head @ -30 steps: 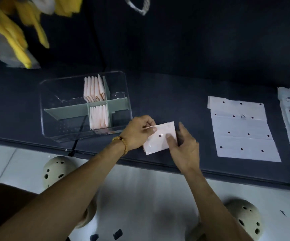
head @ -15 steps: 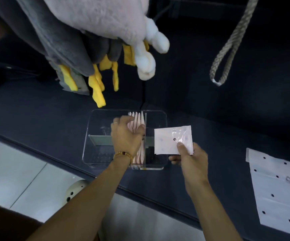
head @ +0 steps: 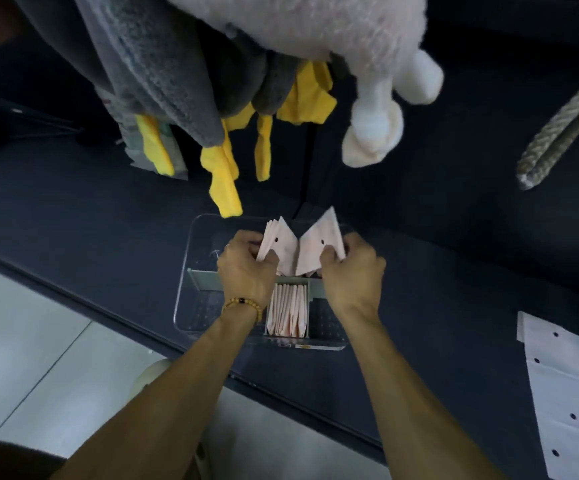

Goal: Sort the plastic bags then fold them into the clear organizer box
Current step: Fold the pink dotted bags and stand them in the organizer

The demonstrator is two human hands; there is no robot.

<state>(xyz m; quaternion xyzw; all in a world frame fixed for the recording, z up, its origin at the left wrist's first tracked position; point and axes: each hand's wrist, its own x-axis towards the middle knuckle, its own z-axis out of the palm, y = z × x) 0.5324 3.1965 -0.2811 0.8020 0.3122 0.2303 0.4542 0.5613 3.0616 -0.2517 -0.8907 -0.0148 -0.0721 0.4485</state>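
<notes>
Sliding my folded bag [head: 321, 245] into the far middle slot of the clear box [head: 191, 306], I pinch it tight in my right hand [head: 352, 275] while my left hand [head: 246, 271] grips the bags already there [head: 279, 245] and pulls them aside. I should keep the gap wide and push it straight down so it stands up like the 1 full row [head: 288, 311] nearer me.

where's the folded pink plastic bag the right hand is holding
In the head view it is over the far middle compartment of the clear organizer box, pinched by the right hand, beside the bags held back by the left hand.
</notes>
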